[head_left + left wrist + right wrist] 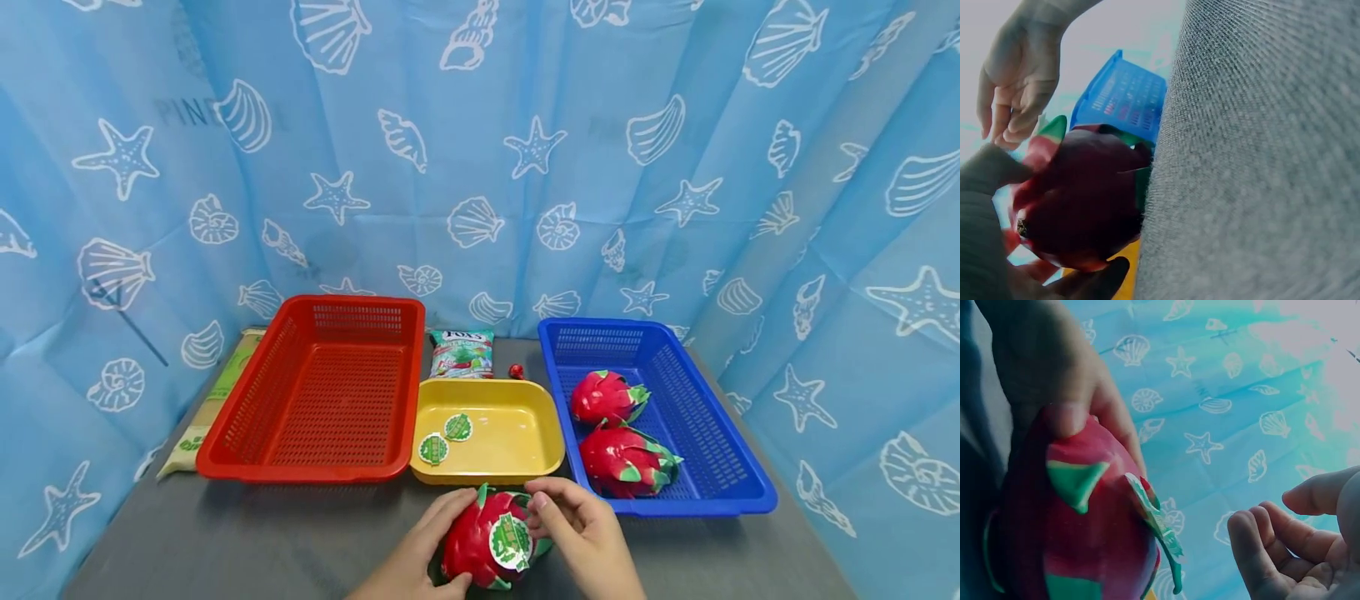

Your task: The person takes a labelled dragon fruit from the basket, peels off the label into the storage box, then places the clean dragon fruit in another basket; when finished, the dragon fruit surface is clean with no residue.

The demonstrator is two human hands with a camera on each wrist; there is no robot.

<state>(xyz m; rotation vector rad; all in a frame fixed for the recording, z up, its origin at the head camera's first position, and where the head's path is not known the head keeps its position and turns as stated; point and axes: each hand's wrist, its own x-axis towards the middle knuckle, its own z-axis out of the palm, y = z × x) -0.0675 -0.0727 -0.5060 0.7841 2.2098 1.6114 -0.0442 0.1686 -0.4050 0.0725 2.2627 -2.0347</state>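
Note:
A red dragon fruit (467, 540) with green-tipped scales is at the front, before the yellow tray. My left hand (422, 548) grips it from the left, thumb and fingers around its sides. On the fruit's face is a round green-and-white sticker (510, 542); in the right wrist view one edge of the sticker (1159, 519) stands off the skin. Just right of the fruit is my right hand (583, 533), fingers loosely bent. From the right wrist view, the right hand (1297, 550) is apart from the fruit (1085, 512), with nothing between thumb and fingers.
Two similar stickers (458, 427) lie in the yellow tray (517, 475). A red basket (307, 473) stands left; a blue basket (720, 507) at right holds two dragon fruits (628, 461). Behind are a candy bag (462, 357), a small red ball (516, 371) and a long green-beige package (217, 400).

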